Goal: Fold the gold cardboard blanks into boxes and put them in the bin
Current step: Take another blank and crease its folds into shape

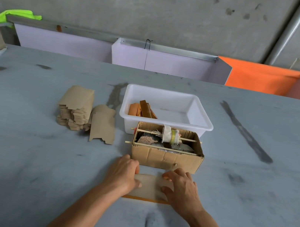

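Pressing a flat tan cardboard blank (148,188) (gold edge showing) on the grey tabletop (22,152), our left hand (123,173) and right hand (180,189) grip its ends, near the white plastic bin (167,108).

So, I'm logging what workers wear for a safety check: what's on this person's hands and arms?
Nothing is worn: the left hand and right hand are bare, without gloves, rings or a watch, and both forearms are uncovered up to the frame edge, no sleeves showing.
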